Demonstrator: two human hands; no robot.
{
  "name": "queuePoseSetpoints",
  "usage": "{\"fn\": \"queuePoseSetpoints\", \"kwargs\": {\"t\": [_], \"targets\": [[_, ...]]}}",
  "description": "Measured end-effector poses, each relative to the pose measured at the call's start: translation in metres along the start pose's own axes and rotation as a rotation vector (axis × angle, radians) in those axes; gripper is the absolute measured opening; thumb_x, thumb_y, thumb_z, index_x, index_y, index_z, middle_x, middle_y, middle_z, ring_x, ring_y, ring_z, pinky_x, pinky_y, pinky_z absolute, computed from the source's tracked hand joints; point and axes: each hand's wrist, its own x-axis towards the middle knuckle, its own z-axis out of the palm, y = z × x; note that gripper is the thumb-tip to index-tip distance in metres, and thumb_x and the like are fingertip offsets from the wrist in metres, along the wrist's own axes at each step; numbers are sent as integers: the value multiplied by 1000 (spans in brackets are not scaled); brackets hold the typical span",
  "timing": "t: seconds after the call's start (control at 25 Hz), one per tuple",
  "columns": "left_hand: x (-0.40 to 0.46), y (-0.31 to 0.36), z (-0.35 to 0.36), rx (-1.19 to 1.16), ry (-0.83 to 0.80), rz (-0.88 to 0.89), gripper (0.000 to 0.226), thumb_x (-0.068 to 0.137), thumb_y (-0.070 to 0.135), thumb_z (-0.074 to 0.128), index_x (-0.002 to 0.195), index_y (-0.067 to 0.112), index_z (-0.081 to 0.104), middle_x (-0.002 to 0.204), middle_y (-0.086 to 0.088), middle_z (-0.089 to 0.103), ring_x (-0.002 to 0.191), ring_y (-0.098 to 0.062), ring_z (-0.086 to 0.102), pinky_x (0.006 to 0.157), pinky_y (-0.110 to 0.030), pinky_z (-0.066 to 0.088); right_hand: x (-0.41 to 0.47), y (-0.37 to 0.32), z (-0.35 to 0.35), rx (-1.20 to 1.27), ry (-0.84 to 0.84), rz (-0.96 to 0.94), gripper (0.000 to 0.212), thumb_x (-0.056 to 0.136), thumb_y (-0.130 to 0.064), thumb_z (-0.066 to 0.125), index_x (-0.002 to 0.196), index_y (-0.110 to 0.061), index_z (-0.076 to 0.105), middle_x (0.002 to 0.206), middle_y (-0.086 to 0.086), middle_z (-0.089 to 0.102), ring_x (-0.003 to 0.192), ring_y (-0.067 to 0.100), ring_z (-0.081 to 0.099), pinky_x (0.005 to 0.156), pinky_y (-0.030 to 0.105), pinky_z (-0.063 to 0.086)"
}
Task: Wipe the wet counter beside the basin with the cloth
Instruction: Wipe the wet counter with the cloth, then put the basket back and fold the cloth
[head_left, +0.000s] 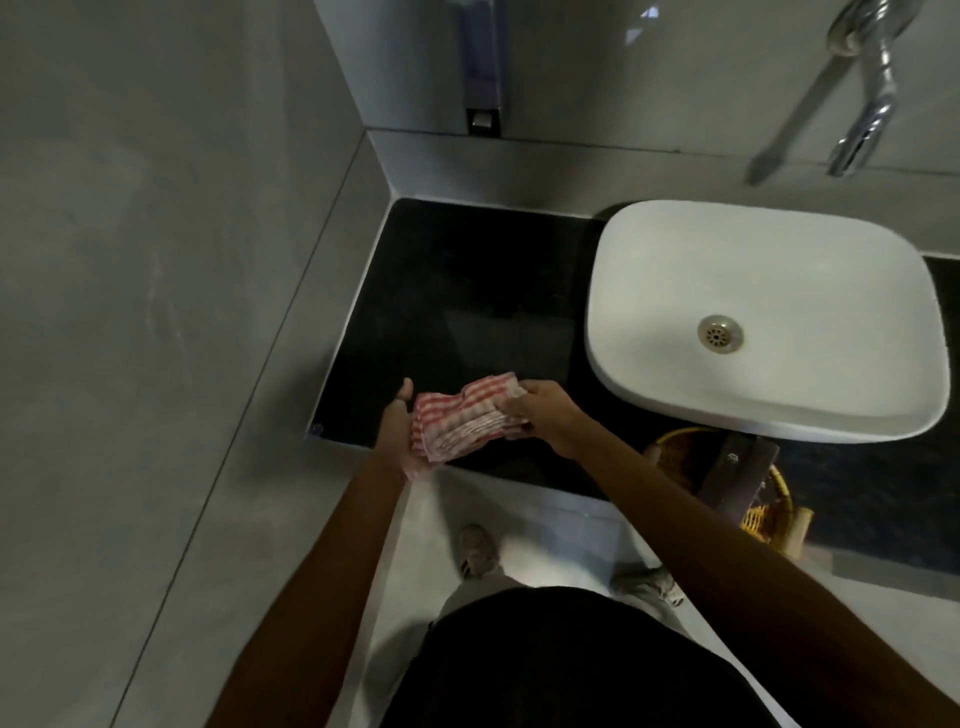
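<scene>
I have both hands on the cloth (464, 419), a red-and-white striped one, bunched and folded, held at about 7 o'clock from the basin (763, 317) over the front edge of the counter (467, 291). My left hand (399, 431) is under it, palm up and mostly open, thumb pointing toward 12 o'clock along the cloth's left side; the cloth lies across that palm. My right hand (545, 415) comes in from 4 o'clock and its fingers are closed over the cloth's right end, pinching the folds. I can't tell whether the cloth touches the counter or hangs just above it. The counter is black and glossy, filling the corner between the grey wall (156, 260) at 9 o'clock and the basin at 3 o'clock. The basin is white, with a metal drain (719, 334) near its middle. A chrome tap (872, 88) juts from the wall at 1 o'clock. Below the basin's front rim, at 5 o'clock, sits a wicker basket (763, 499).
</scene>
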Motion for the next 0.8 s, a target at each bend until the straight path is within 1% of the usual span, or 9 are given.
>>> {"fn": "queuePoseSetpoints", "kwargs": {"t": [0.12, 0.2, 0.28, 0.36, 0.44, 0.48, 0.6, 0.72, 0.8], "targets": [[23, 40, 24, 55, 174, 134, 83, 99, 66, 34, 143, -3, 50, 131, -35, 62, 125, -48, 56, 101, -61, 47, 34, -21, 0, 125, 171, -8, 22, 95, -11, 68, 115, -4, 66, 122, 22, 71, 97, 29, 70, 74, 38, 62], [36, 72, 39, 136, 171, 201, 73, 102, 59, 37, 140, 0, 56, 133, -31, 63, 123, -44, 58, 103, -56, 46, 63, -40, 6, 176, 207, -12, 26, 96, -11, 66, 122, -7, 65, 123, 17, 70, 104, 29, 70, 73, 36, 61], [54, 105, 51, 272, 208, 326, 63, 103, 55, 41, 133, 4, 61, 135, -24, 64, 121, -38, 61, 109, -53, 46, 95, -62, 13, 198, 226, -23, 21, 97, -10, 64, 118, -11, 65, 123, 14, 70, 104, 27, 69, 75, 35, 60], [68, 134, 57, 407, 256, 406, 58, 104, 53, 42, 139, 9, 56, 133, -15, 63, 125, -33, 59, 112, -52, 44, 120, -82, 20, 159, 266, -53, 19, 99, -13, 61, 118, -13, 65, 123, 14, 69, 98, 24, 69, 81, 40, 63], [75, 147, 55, 650, 330, 459, 62, 105, 53, 42, 154, 16, 42, 150, -9, 53, 141, -31, 48, 116, -50, 40, 132, -89, 25, 41, 374, -70, 40, 100, -22, 58, 138, -10, 56, 130, 17, 66, 105, 28, 68, 95, 46, 60], [79, 146, 47, 861, 420, 506, 64, 105, 50, 44, 159, 18, 33, 161, -8, 42, 148, -31, 40, 120, -49, 37, 126, -90, 26, -23, 427, -80, 50, 100, -25, 58, 146, -8, 49, 136, 17, 64, 115, 32, 65, 101, 43, 55], [78, 90, 16, 1470, 518, 827, 66, 105, 33, 51, 162, 14, 25, 170, -12, 25, 159, -32, 19, 129, -46, 22, 66, -60, 20, -376, 512, -335, 57, 100, -22, 57, 153, -8, 41, 150, 15, 56, 141, 30, 51, 112, 33, 40], [63, -18, 3, 1958, 325, 1144, 70, 100, 36, 51, 161, 13, 28, 170, -16, 23, 160, -36, 12, 128, -48, 16, -15, 18, -14, -1071, 667, -625, 57, 98, -25, 53, 152, -10, 45, 160, 14, 46, 153, 32, 34, 125, 47, 30], [61, -80, 9, 2152, 129, 1175, 74, 96, 43, 50, 162, 16, 28, 171, -18, 19, 159, -39, 11, 128, -53, 15, -64, 69, -43, -1371, 736, -558, 59, 97, -27, 53, 153, -12, 45, 165, 17, 36, 156, 37, 27, 126, 56, 23]]}}
